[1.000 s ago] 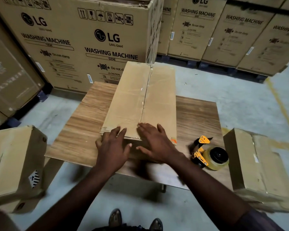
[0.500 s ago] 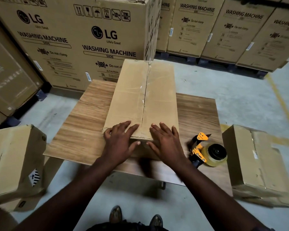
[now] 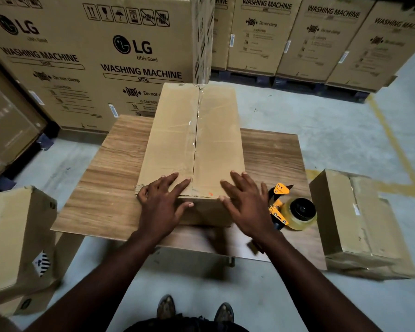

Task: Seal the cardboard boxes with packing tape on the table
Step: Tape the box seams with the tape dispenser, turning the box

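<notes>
The left hand lies flat on the near left corner of the cardboard box. Its fingers are straight across the top flap and its thumb is down on the near face, grasping nothing. The right hand is spread and just as empty over the near right corner. It is slightly blurred, so I cannot tell whether it presses or merely hovers. The box stands lengthwise on the table, and its centre seam runs away from the person. Clear tape shines along the far stretch of the seam, but nearer the hands it is not clear whether there is any.

The likeliest trouble is at that near end. If the left palm eases off, the flaps may spring up and the seam gape, and tape laid over a gap wrinkles or runs askew.

The tape dispenser lies on its side just right of the box, close by the right wrist. A careless sweep could push it towards the table edge (its cutter end points up, towards the fingers).

A smaller box sits further right of the box and another box sits to its left, both low and outside the table. Washing machine cartons are stacked beyond its far end. Nothing lies between the right hand and the dispenser.
</notes>
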Available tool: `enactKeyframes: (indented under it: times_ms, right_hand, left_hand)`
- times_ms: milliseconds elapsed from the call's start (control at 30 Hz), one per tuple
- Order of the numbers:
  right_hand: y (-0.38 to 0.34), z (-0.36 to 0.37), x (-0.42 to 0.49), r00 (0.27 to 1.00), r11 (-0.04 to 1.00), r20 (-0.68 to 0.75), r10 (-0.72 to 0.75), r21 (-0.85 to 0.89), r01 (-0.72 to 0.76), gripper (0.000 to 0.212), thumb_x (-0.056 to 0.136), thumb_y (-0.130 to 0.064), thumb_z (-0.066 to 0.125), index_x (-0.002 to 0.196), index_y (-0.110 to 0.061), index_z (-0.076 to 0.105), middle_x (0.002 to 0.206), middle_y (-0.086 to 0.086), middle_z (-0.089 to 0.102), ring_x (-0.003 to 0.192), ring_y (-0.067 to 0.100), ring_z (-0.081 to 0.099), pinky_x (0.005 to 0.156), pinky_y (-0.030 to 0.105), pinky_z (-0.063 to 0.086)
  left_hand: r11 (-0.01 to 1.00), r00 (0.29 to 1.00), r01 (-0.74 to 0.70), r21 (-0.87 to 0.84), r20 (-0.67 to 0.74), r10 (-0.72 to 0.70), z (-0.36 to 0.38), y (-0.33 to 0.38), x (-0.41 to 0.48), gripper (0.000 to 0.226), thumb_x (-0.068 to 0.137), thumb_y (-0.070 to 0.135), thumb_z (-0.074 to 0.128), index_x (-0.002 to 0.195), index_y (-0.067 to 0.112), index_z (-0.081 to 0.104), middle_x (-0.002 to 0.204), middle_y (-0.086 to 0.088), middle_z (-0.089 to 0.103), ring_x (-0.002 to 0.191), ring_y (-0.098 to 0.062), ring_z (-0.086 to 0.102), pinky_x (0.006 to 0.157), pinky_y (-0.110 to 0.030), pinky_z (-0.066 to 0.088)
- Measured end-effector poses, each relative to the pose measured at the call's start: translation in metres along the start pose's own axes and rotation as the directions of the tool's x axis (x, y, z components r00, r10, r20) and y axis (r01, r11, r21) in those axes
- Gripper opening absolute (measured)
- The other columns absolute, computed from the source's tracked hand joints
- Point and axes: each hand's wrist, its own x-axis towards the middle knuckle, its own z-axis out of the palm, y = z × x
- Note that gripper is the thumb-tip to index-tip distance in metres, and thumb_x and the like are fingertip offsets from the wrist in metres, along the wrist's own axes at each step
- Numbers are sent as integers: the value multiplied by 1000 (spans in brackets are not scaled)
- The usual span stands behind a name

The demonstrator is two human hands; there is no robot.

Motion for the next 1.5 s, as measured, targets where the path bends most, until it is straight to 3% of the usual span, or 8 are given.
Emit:
enactKeyframes:
  times_ms: [167, 267, 367, 500, 733, 1200, 1433, 1500]
  right_hand:
    - [54, 14, -20, 814, 760, -221, 537, 544, -354, 55, 90, -57, 47, 115, -14, 71, 116, 7, 68, 113, 29, 61, 98, 49, 47]
    - [84, 25, -38, 489, 403, -5, 872, 575, -712, 60, 82, -53, 62, 117, -4, 64, 119, 22, 64, 116, 42, 58, 94, 46, 45]
    - [107, 40, -55, 164, -29, 301, 939, 546, -837, 74, 84, -38, 79, 135, 4, 47, 132, 28, 55, 121, 42, 55, 93, 46, 47]
    - [127, 70, -69, 307, -357, 668, 678, 664, -657, 43, 90, -29, 74, 123, -4, 61, 101, 17, 68, 85, 32, 66, 69, 39, 54]
    - [135, 82, -56, 404, -596, 767, 498, 641, -483, 16, 93, -27, 66, 89, -14, 59, 74, 6, 60, 64, 23, 59, 61, 34, 55]
    - [102, 19, 26, 449, -386, 517, 729, 851, -355, 30, 98, -19, 58, 70, -19, 46, 41, -4, 40, 32, 10, 39, 37, 16, 31]
    - [42, -86, 37, 671, 371, -168, 722, 913, -170, 17, 89, -24, 74, 83, -11, 65, 63, 7, 63, 51, 21, 61, 54, 36, 54]
    - [27, -109, 34, 800, 409, -193, 568, 910, -71, 10, 90, -16, 75, 94, -10, 68, 70, 7, 68, 60, 24, 65, 62, 38, 56]
  left_hand:
    - [1000, 1000, -5, -7, -3, 5, 4, 0, 0, 59, 88, 56, 64, 143, 48, 45, 154, 6, 42, 134, -27, 41, 101, -52, 28]
    - [1000, 1000, -4, -30, 3, 4, 5, -3, 0, 58, 88, 60, 55, 144, 49, 45, 154, 7, 41, 134, -26, 38, 101, -51, 25]
    - [998, 999, -27, -56, 24, 28, 3, -7, 0, 59, 87, 65, 52, 144, 51, 44, 153, 8, 40, 133, -23, 36, 100, -49, 25]
    - [992, 996, -71, -103, 41, 76, -5, -21, -2, 57, 88, 62, 48, 144, 52, 45, 153, 12, 42, 131, -22, 39, 96, -43, 24]
    - [972, 986, -158, -175, 28, 165, -13, -43, -16, 55, 85, 57, 55, 140, 51, 50, 150, 17, 45, 132, -20, 43, 97, -43, 26]
    - [966, 997, -49, -254, 47, 62, -4, 6, -10, 59, 78, 52, 67, 136, 52, 54, 147, 18, 46, 132, -15, 39, 104, -37, 18]
    - [940, 993, 19, -340, 115, 21, -10, 27, 1, 60, 75, 51, 77, 131, 53, 57, 144, 24, 44, 129, -6, 34, 104, -36, 17]
    - [886, 978, 60, -460, 203, 39, -27, 24, 6, 53, 74, 56, 73, 125, 50, 61, 140, 27, 46, 127, 0, 36, 108, -31, 23]
